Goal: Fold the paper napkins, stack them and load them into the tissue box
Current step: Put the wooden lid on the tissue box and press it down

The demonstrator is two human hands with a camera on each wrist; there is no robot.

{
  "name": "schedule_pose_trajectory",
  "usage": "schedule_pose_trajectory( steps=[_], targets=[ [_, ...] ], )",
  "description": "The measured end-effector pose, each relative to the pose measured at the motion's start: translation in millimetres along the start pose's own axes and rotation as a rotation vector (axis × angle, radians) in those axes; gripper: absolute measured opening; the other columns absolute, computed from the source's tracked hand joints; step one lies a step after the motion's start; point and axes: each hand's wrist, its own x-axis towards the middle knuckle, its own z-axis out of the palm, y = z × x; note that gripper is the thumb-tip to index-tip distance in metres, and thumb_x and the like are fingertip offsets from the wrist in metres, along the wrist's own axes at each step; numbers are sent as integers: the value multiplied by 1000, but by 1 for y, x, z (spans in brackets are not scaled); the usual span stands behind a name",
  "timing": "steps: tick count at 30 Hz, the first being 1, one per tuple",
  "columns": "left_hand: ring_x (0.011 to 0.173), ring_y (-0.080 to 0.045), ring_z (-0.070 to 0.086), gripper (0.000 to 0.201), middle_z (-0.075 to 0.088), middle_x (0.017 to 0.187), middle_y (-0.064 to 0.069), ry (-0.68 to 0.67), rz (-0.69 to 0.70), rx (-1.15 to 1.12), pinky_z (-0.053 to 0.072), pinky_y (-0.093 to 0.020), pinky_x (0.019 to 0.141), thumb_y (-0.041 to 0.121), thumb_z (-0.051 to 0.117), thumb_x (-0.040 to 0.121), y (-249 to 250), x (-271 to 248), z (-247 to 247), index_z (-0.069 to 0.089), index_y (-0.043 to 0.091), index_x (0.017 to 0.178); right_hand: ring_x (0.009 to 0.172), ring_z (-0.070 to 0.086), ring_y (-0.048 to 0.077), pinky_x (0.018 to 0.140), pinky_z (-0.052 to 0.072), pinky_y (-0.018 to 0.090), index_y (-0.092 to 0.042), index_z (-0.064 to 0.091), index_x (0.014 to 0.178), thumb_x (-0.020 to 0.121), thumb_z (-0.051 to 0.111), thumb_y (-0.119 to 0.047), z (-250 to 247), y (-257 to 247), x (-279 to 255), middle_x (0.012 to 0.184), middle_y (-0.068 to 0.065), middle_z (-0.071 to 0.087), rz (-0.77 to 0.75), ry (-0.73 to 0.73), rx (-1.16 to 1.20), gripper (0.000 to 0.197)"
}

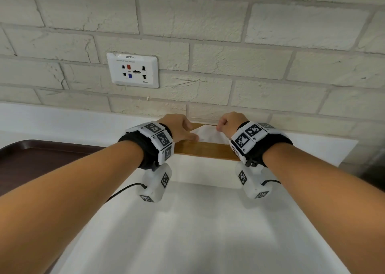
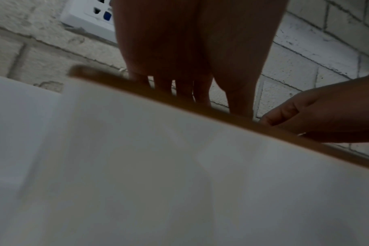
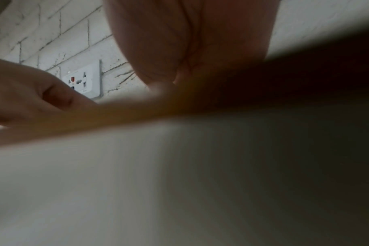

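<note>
The tissue box point(image 1: 205, 170) is white with a wooden top rim point(image 1: 206, 150) and stands against the brick wall. White folded napkins point(image 1: 205, 135) lie in its open top between my hands. My left hand point(image 1: 184, 130) reaches over the rim, its straight fingers point(image 2: 185, 93) pressing down on the napkins. My right hand point(image 1: 226, 124) is at the napkins' right edge with curled fingers point(image 2: 289, 110), pinching them as far as I can tell. The wrist views show the wooden rim point(image 3: 116, 114) close up and blurred; the box's inside is hidden.
A dark brown tray point(image 1: 41, 159) lies on the left of the white table point(image 1: 187, 232). A flat white sheet point(image 1: 325, 148) lies right of the box. The brick wall with a socket plate point(image 1: 133, 70) rises directly behind the box.
</note>
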Motion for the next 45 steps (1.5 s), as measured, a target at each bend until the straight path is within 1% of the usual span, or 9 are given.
schedule_pose_trajectory(
  steps=[4, 9, 13, 18, 22, 27, 32, 41, 45],
  targets=[
    [92, -15, 51, 28, 53, 96, 2, -2, 14, 129, 38, -23, 77, 39, 61, 86, 10, -1, 3, 62, 15, 100, 83, 49, 21, 52, 32, 18, -3, 65, 108, 91, 53, -16, 3, 4, 3, 115, 15, 64, -2, -9, 26, 24],
    [83, -13, 54, 14, 61, 89, 1, -12, 4, -109, 43, -22, 75, 29, 63, 87, 7, 8, -6, 66, 14, 86, 81, 50, 16, 71, 43, 30, -17, 52, 92, 84, 60, -40, 0, 4, -12, 94, -1, 53, -162, 165, 56, 26],
    [67, -12, 54, 17, 59, 76, 2, 3, 8, -265, 43, -19, 62, 23, 65, 85, 6, 14, -7, 56, 21, 71, 100, 48, 17, 81, 41, 32, -20, 50, 104, 76, 59, -59, 5, -7, -24, 104, -2, 48, -261, 57, -240, 49],
    [89, -20, 57, 17, 62, 100, -5, 52, 66, -327, 45, -31, 86, 27, 59, 89, 6, 15, -2, 51, 28, 74, 117, 45, 24, 87, 42, 36, -13, 46, 122, 88, 51, -44, 10, -11, -22, 127, 5, 46, -293, 97, -389, 46],
    [74, -12, 52, 15, 58, 88, 2, -24, 100, -368, 41, -23, 69, 31, 66, 82, 3, 9, -4, 55, 27, 90, 111, 50, 26, 84, 42, 36, -10, 52, 118, 92, 48, -35, 7, -11, -22, 122, 7, 50, -307, 115, -395, 37],
    [88, -16, 50, 32, 50, 99, 2, 61, 107, 83, 40, -25, 71, 34, 67, 79, -1, -1, 3, 46, 25, 103, 82, 51, 22, 73, 43, 31, -4, 60, 102, 88, 51, -16, 1, -4, -14, 90, 11, 57, -183, 168, 48, 20],
    [114, -26, 50, 34, 50, 122, -3, 227, 113, 396, 37, -39, 94, 39, 49, 90, -3, -7, 10, 49, 20, 118, 83, 53, 27, 64, 42, 28, -3, 61, 104, 90, 40, -3, 0, -2, -17, 108, 18, 63, -163, 119, 133, 26],
    [108, -25, 54, 28, 59, 120, -4, 74, 154, 248, 40, -36, 95, 24, 42, 94, 2, -10, -2, 50, 19, 120, 104, 56, 33, 90, 46, 37, -10, 55, 119, 93, 31, -1, 9, 4, -21, 119, 17, 58, -91, 14, 28, 36],
    [95, -20, 55, 24, 60, 105, -2, 48, 104, 6, 46, -34, 91, 30, 44, 95, 0, -10, -2, 56, 19, 114, 87, 52, 24, 81, 46, 35, -12, 50, 117, 90, 44, -14, 9, 3, -21, 112, 12, 59, -114, 1, 28, 27]
  ],
)
